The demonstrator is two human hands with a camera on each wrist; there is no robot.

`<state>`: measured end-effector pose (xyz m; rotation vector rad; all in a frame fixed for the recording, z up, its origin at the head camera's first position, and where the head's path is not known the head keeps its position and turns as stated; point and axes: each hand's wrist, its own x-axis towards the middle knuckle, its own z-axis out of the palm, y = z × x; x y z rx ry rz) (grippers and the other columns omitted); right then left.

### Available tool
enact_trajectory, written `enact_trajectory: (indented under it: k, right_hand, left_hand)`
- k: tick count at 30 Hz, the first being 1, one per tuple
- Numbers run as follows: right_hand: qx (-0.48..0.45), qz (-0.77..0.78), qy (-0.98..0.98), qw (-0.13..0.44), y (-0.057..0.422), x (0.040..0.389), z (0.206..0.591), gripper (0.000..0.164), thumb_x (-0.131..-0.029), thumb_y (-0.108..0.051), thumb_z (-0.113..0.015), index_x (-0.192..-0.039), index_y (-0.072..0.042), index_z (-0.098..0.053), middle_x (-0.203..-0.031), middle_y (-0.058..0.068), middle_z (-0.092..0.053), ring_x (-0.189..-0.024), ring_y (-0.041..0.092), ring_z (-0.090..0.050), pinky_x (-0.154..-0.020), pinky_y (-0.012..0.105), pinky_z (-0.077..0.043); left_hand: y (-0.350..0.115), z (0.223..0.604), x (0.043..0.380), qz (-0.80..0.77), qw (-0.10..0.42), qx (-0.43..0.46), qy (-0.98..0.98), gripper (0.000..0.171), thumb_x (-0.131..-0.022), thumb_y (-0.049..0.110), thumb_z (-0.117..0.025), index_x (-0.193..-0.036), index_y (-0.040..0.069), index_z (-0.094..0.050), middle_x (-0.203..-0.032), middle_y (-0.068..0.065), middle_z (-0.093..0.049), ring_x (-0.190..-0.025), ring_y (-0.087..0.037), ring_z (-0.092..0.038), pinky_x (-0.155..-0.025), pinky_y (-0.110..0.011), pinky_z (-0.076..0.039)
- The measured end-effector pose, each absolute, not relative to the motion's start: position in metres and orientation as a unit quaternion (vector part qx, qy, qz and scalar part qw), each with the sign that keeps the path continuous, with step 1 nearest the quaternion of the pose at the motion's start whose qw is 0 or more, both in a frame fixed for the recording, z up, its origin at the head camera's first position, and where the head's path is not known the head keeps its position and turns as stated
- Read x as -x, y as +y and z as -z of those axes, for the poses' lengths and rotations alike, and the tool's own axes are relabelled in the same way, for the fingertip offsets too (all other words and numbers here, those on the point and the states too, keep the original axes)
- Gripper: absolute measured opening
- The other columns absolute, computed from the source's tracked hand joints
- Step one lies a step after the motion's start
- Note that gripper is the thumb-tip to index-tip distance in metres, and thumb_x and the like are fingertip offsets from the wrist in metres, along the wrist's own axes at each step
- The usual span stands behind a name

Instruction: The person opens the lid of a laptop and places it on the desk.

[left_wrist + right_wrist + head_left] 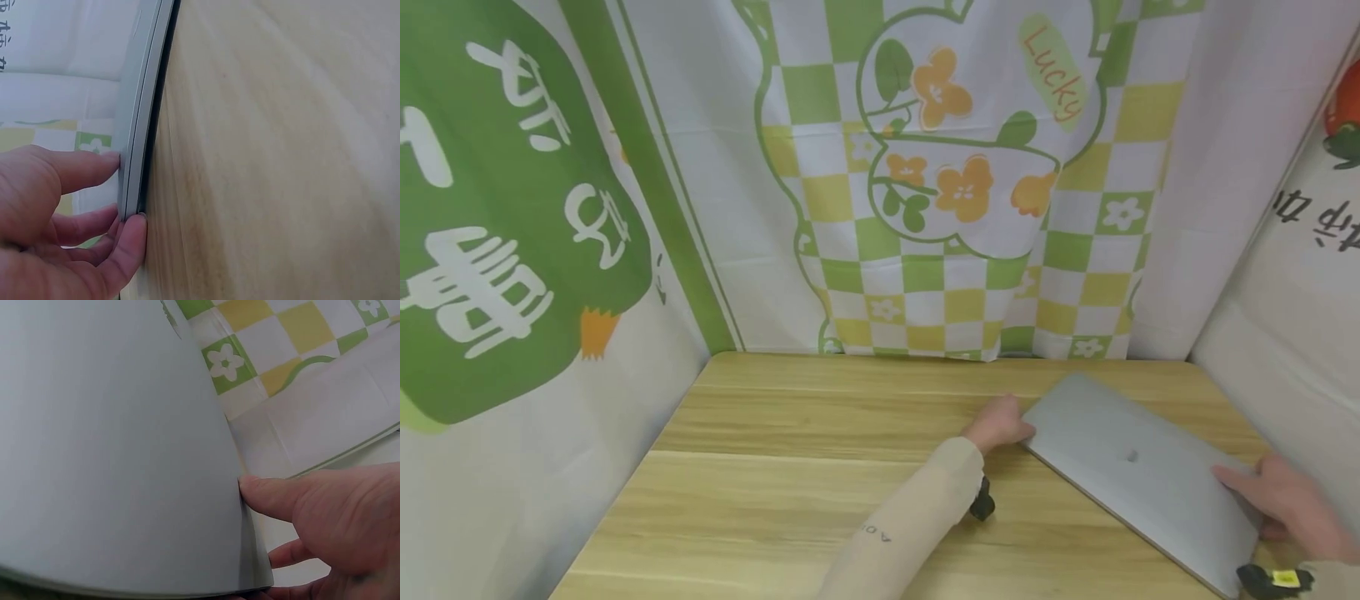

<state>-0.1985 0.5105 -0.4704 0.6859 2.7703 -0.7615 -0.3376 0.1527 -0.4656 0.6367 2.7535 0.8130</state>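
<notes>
A closed silver-grey laptop [1150, 492] with a small dark logo lies slanted over the right part of the wooden table. At its far left corner, my left hand [998, 423] grips it. The left wrist view shows that thumb [94, 170] against the lid and fingertips round the corner of the laptop [142, 125], whose thin edge faces the camera. My right hand [1288, 500] holds the near right end. In the right wrist view, its thumb [269, 492] presses the lid's edge, while the other fingers are partly hidden behind or beneath the laptop [125, 456].
The wooden table [737, 500] extends to the left of the laptop. Printed cloth [700, 167] hangs behind it, with cloth walls on the left and right sides. A dark wrist camera [982, 500] sits under the left sleeve [910, 517].
</notes>
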Motion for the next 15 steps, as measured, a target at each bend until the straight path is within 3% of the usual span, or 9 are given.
enact_trajectory:
  k: [10, 15]
  right_hand:
    - [-0.204, 0.257, 0.941, 0.081, 0.505, 0.205, 0.469, 0.065, -0.088, -0.059, -0.059, -0.085, 0.004, -0.046, -0.071, 0.011, -0.049, -0.06, 0.02, -0.057, -0.053, 0.033, -0.055]
    - [-0.182, 0.263, 0.943, 0.089, 0.504, 0.205, 0.467, 0.071, -0.092, -0.055, -0.056, -0.096, 0.016, -0.047, -0.075, 0.017, -0.055, -0.058, 0.02, -0.062, -0.054, 0.034, -0.057]
  left_hand:
    - [0.139, 0.464, 0.339, -0.311, 0.12, -0.209, 0.919, 0.054, -0.085, 0.021, -0.071, -0.05, 0.017, -0.031, -0.044, 0.009, -0.027, -0.04, -0.007, -0.023, -0.038, -0.019, -0.022]
    - [0.132, 0.463, 0.338, -0.307, 0.123, -0.21, 0.92, 0.054, -0.085, 0.021, -0.072, -0.049, 0.017, -0.031, -0.044, 0.009, -0.028, -0.04, -0.007, -0.024, -0.037, -0.02, -0.022]
